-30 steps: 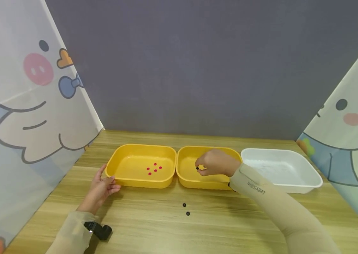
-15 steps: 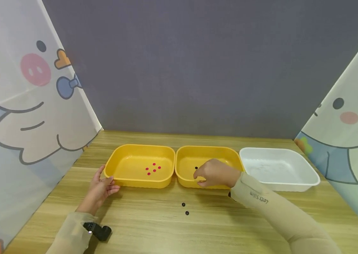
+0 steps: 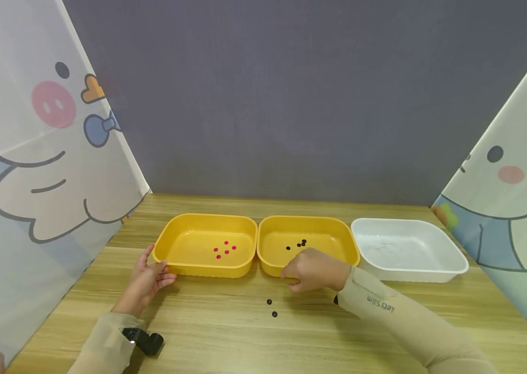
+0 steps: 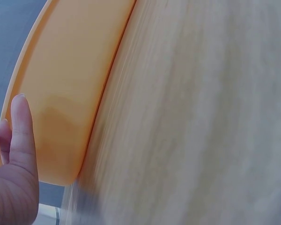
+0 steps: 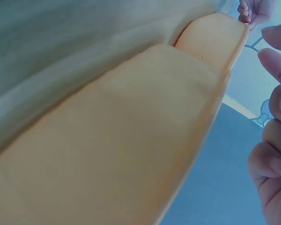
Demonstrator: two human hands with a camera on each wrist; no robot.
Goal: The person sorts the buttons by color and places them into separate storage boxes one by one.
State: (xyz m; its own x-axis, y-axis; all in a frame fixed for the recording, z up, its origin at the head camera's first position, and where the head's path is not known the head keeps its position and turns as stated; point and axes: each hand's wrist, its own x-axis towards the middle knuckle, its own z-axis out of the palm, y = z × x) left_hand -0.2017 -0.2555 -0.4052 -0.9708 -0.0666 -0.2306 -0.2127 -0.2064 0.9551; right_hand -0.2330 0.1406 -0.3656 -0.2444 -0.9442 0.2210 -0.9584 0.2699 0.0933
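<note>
My left hand [image 3: 146, 275] holds the front-left corner of the left yellow tray [image 3: 207, 271], thumb at the rim; in the left wrist view a finger [image 4: 22, 126] lies straight along the outer wall. Small red button-like discs [image 3: 226, 252] lie in that tray. My right hand [image 3: 315, 270] hovers at the front edge of the middle yellow tray [image 3: 307, 218]. In the right wrist view its thumb and index finger stand apart with nothing between them, the other fingers loosely bent. Several small black button-like discs [image 3: 288, 248] lie in the middle tray. Two more black discs [image 3: 269, 302] lie on the table in front.
A white tray [image 3: 408, 272] stands to the right of the middle one, all three in a row on the wooden table [image 3: 216, 332]. A grey panel [image 3: 291, 104] rises behind, with cartoon-printed panels [image 3: 57, 182] at both sides.
My right hand has moved out of the middle tray toward me, past its front rim. A black disc at its fingertips earlier now lies in the tray. The left hand stays at its corner.
</note>
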